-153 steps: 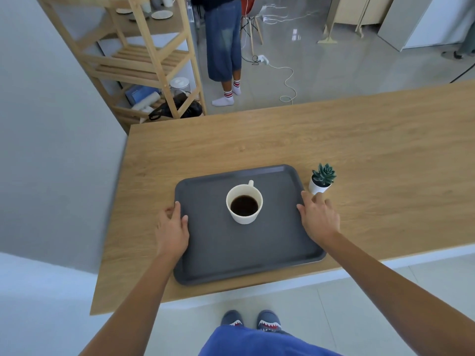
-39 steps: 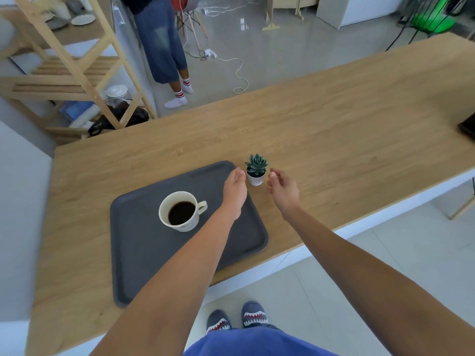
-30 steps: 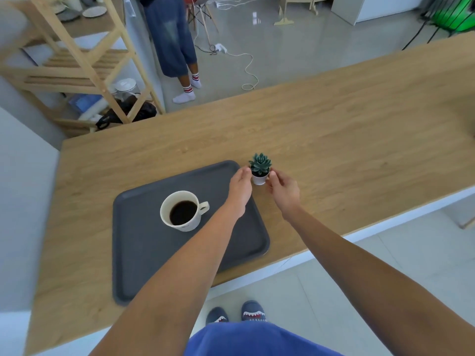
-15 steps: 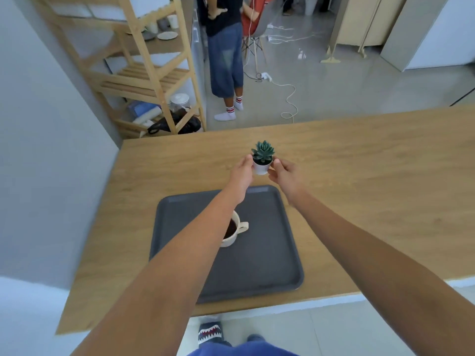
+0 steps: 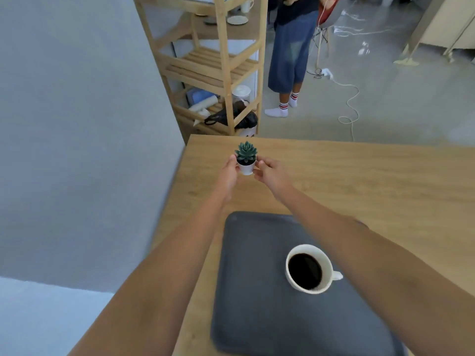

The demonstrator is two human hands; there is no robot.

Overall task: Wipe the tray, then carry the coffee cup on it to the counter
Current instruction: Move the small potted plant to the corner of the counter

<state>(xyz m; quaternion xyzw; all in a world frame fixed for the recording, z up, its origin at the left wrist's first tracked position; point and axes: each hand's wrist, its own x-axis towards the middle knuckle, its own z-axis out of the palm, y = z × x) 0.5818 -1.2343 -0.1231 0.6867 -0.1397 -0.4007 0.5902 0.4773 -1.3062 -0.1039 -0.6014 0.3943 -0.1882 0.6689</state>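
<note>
The dark grey tray (image 5: 252, 291) lies on the wooden counter (image 5: 359, 181) close to me. On it stands a white coffee cup (image 5: 308, 269) full of black coffee, handle pointing right. Beyond the tray, near the counter's far left corner, my left hand (image 5: 228, 173) and my right hand (image 5: 270, 173) hold a small white pot with a green succulent (image 5: 246, 158) between their fingertips. Whether the pot touches the counter I cannot tell. My right forearm crosses the tray's right side.
A grey wall (image 5: 77, 124) runs along the counter's left edge. Behind the counter stand a wooden shelf rack (image 5: 221, 65) with dishes and bags, a person in blue trousers (image 5: 290, 55), and a white cable (image 5: 349, 98) on the floor.
Both hands have carried the succulent pot from beside the tray towards the counter's far left corner. The view has swung, so the tray and cup now sit nearer and to the right.
</note>
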